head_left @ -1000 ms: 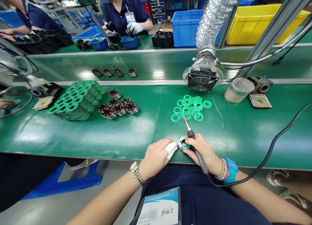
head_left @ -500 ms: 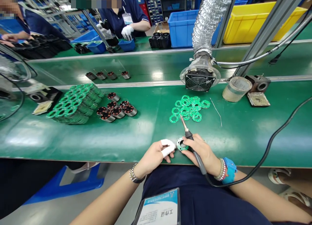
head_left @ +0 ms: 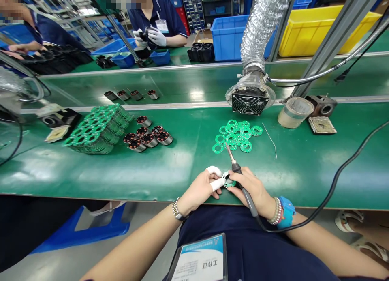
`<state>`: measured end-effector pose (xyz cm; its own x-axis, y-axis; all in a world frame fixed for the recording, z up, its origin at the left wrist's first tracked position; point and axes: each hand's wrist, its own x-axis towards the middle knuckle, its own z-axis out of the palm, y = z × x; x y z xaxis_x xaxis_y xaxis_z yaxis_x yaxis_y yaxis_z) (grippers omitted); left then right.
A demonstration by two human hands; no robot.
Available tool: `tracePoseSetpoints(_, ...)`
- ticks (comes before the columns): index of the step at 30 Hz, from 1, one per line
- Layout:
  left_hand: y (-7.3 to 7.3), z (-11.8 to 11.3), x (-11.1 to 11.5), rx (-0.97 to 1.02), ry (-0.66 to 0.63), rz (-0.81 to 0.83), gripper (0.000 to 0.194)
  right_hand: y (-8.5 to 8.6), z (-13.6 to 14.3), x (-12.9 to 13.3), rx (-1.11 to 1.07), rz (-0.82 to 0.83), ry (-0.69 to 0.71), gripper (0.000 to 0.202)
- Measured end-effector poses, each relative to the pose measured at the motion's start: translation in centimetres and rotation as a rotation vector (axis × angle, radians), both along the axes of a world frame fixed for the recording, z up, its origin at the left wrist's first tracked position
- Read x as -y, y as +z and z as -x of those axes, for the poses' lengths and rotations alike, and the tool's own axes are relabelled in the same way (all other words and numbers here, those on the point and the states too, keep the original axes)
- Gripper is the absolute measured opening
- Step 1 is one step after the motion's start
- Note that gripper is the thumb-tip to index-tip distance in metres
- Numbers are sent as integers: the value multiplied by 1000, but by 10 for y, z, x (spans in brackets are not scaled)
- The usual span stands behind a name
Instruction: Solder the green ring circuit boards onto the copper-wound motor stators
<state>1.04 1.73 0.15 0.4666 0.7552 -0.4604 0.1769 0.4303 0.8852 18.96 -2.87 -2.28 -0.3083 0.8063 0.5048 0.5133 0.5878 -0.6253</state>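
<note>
A small part with a green ring board (head_left: 230,183) is held near the bench's front edge. My left hand (head_left: 202,189), with white covers on thumb and forefinger, pinches its left side. On the right, my right hand (head_left: 254,190) grips the part's edge with its fingers and also holds a soldering iron (head_left: 244,191), whose tip points up and away. Just beyond the tip lies a loose pile of green ring boards (head_left: 231,140). A bent thin wire (head_left: 270,140) rests to their right.
Stacked green boards (head_left: 91,129) and several copper-wound cores (head_left: 148,140) stand at left. A fan on a foil duct (head_left: 249,102) hangs behind the pile. At right are a round cup (head_left: 295,112) and a sponge tray (head_left: 322,125). People work across the bench.
My left hand has moved right and its covered fingers have closed on the part. My right hand has hardly moved. Across the bench, a person's gloved hands have come together around a black part.
</note>
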Motion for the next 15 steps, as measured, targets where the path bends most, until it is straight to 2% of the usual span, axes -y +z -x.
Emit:
tracePoseSetpoints(3, -3, 4, 0, 3, 4, -75, 32, 5, -4, -3, -33, 62, 27, 31)
tracePoseSetpoints(8, -5, 4, 11, -136, -10, -257, 21, 12, -11, -3, -47, 170, 6, 40)
tracePoseSetpoints(11, -4, 3, 15, -131, -20, -263, 20, 12, -10, -1, -14, 157, -25, 40)
tracePoseSetpoints(15, -5, 15, 8, -72, -66, -195, 22, 8, -8, -1, -17, 140, -36, 35)
